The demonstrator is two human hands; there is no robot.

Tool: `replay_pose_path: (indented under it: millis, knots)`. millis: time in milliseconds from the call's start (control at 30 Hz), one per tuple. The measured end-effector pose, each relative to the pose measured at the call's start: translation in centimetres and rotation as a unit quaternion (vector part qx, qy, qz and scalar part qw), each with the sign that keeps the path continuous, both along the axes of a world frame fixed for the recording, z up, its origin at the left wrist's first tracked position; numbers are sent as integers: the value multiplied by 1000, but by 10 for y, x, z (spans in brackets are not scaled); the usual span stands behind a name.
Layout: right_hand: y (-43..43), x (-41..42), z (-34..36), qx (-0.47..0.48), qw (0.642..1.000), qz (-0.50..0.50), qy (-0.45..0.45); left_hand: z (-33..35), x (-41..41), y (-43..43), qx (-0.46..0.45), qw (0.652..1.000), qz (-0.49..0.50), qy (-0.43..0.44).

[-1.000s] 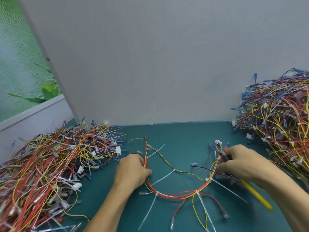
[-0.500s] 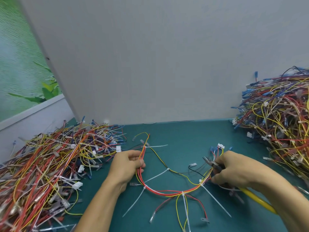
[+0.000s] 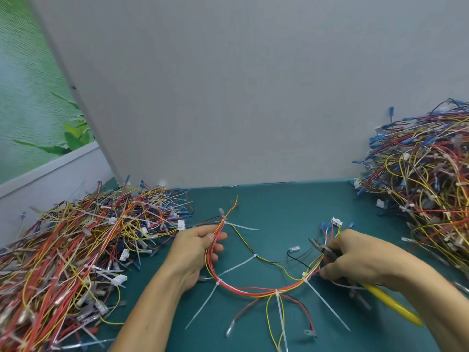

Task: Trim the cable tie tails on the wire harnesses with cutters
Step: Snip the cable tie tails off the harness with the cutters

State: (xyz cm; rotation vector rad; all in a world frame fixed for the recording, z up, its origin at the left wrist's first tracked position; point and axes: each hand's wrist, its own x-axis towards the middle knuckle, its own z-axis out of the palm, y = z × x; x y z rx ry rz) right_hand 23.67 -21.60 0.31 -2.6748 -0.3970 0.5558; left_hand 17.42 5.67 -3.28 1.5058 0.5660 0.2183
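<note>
Grips with the left hand (image 3: 196, 246) the upper left arm of a wire harness (image 3: 253, 292), thumb laid over the red and yellow strands and fingers curled round them from below, just under the topmost tie. Holds in the right hand (image 3: 355, 257) a pair of cutters (image 3: 326, 250), fingers wrapped round the glossy yellow handles, with the dark pointed metal nose poking out to the left above the knuckles; hard to tell whether parted or closed, and touching no tie. Keeps that thumb tip down beside the harness's right arm, close to a white tie there; unclear whether actually pinching the wires.

Between the two hands, a shallow U of thin, smooth plastic-coated wire, sagging onto the matte teal table (image 3: 291, 207) and bound at intervals by small white nylon heads. From each head, a long uncut cable tie tail (image 3: 203, 307): flat, stiff, translucent white, fanning outward like spokes. Near the right hand, blue crimp sleeves and a white moulded connector (image 3: 337, 221) at the wire ends.

On the left, a low tangled pile of harnesses (image 3: 76, 250) bristling with white tails. On the right, a taller heap of harnesses (image 3: 431, 186). Behind, a plain grey partition (image 3: 228, 97)
</note>
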Motion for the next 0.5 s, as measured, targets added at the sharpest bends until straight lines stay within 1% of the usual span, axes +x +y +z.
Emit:
replay_pose_path:
  millis: [133,200,233,267,300,367,400,467,500]
  knots:
    - [0,-1,1,40,998,-5,41,-5,0,0,67,998,-4,6]
    - [-4,0,4,85,994,-13,69,-6,1,-1,95,995,-5,4]
    - [-8,1,6,112,990,-23,80,-7,1,0,126,992,-2,6]
    - [-12,2,10,138,986,-33,83,-6,1,1,186,982,0,14]
    - [-17,4,13,159,983,-42,76,-5,1,3,267,963,-1,32]
    - [-25,7,18,181,982,-46,40,-1,0,3,428,902,-1,57]
    - [-28,8,20,176,983,-40,17,3,-2,0,472,881,-4,47]
    - [-33,11,20,146,989,-29,-22,13,-4,-12,503,864,-31,1]
    - [-34,12,20,124,991,-25,-34,17,-5,-19,507,860,-61,-25]
